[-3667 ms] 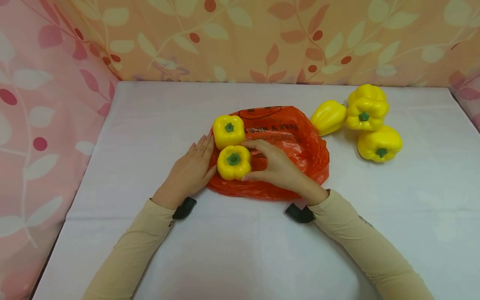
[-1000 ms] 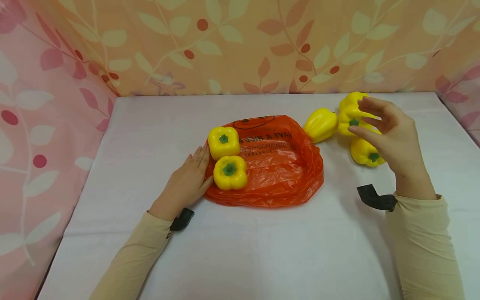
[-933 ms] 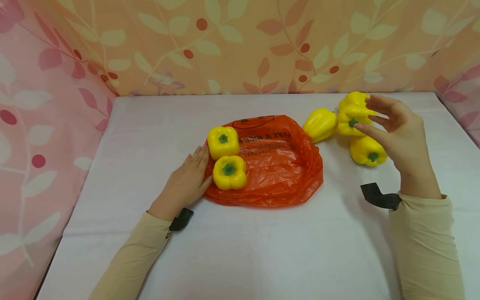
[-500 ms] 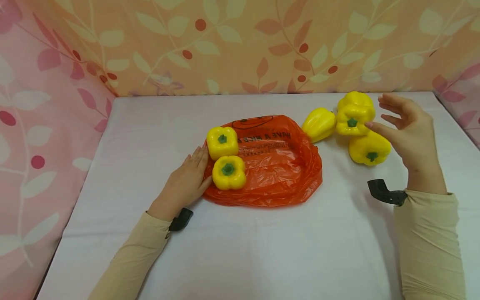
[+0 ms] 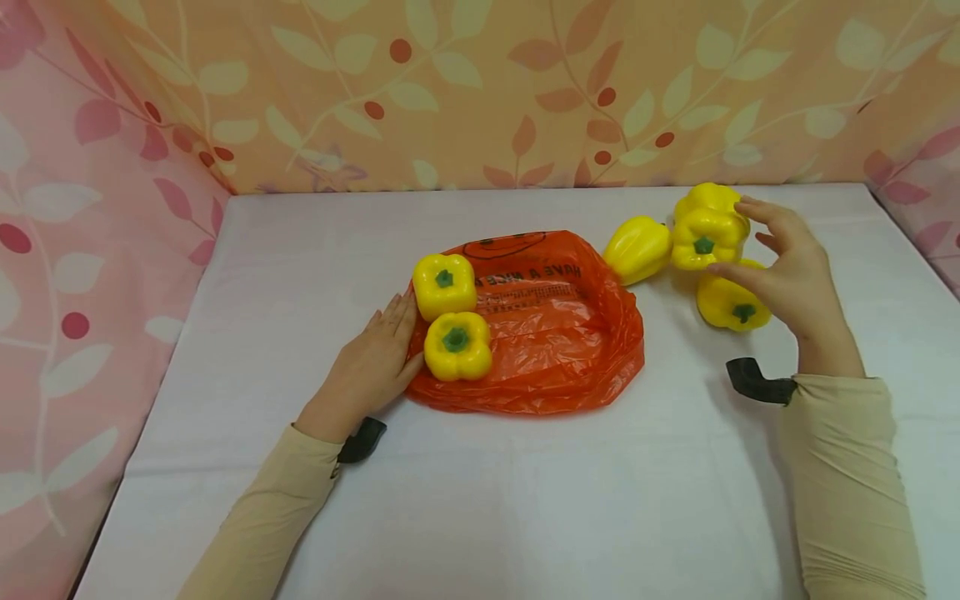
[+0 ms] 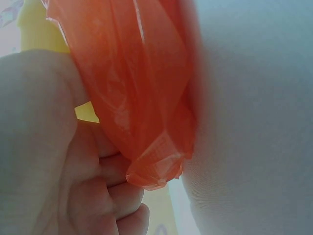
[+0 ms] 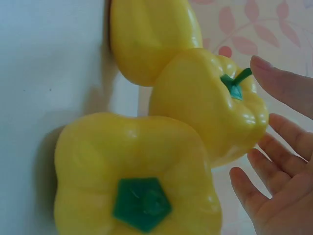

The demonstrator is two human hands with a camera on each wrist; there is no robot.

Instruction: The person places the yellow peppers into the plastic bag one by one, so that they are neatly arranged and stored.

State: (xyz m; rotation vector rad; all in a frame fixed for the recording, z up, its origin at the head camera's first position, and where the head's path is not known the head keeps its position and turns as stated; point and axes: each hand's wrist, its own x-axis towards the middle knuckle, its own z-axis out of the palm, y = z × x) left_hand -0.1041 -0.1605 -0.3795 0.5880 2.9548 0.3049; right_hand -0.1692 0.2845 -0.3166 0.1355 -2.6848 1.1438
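A red plastic bag lies flat on the table, with two yellow peppers, one farther back and one nearer, standing at its left end. My left hand, fingers extended, rests on the bag's left edge beside both peppers; the left wrist view shows the red film against its fingers. At the right, my right hand is spread around the right side of an upper yellow pepper, partly covering a lower one. In the right wrist view its fingertips are close to a green-stemmed pepper; contact is unclear.
A longer yellow pepper lies between the bag's right end and the other peppers, touching or nearly touching both. The white table meets a patterned cloth wall at the back and a pink one on the left.
My right hand has left the nearer pepper on the bag and moved to the right group, drifting right and then back left toward the upper pepper. My left hand stays on the bag's edge.
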